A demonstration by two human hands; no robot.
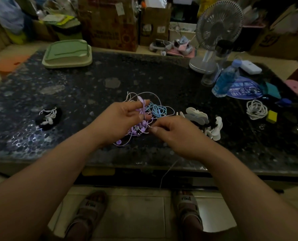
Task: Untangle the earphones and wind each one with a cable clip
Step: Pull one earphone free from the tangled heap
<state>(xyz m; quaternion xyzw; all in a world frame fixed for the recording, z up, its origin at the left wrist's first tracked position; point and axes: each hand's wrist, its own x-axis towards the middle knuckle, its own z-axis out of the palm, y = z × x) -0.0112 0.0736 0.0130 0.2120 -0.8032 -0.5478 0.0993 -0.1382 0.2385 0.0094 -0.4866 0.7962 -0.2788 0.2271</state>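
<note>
Dark speckled worktop (pixel 75 87), cluttered, seen from above; sandalled feet on pale floor tiles at the bottom of the frame. Just above the near edge, right hand (pixel 177 134) with grip pinched on a thin white strand at the tangle's lower edge; another pale cord trailing down past the worktop's front. Left hand (pixel 120 119) with grip closed on lilac loops, a strand over the raised fingers. Tangle of earphones (pixel 148 112) at centre frame, lilac, blue and white cords knotted together, lilac buds hanging low. Probably light, limp, slippery cord, thin enough to snag or kink; best taken near a bud or plug and drawn gently through. White cable clips (pixel 202 119) just right of the tangle. Wound white earphones (pixel 48 116) at left. Coiled white cable (pixel 256 109) at far right. Green tray (pixel 68 54) and fan (pixel 217 26) beyond.
</note>
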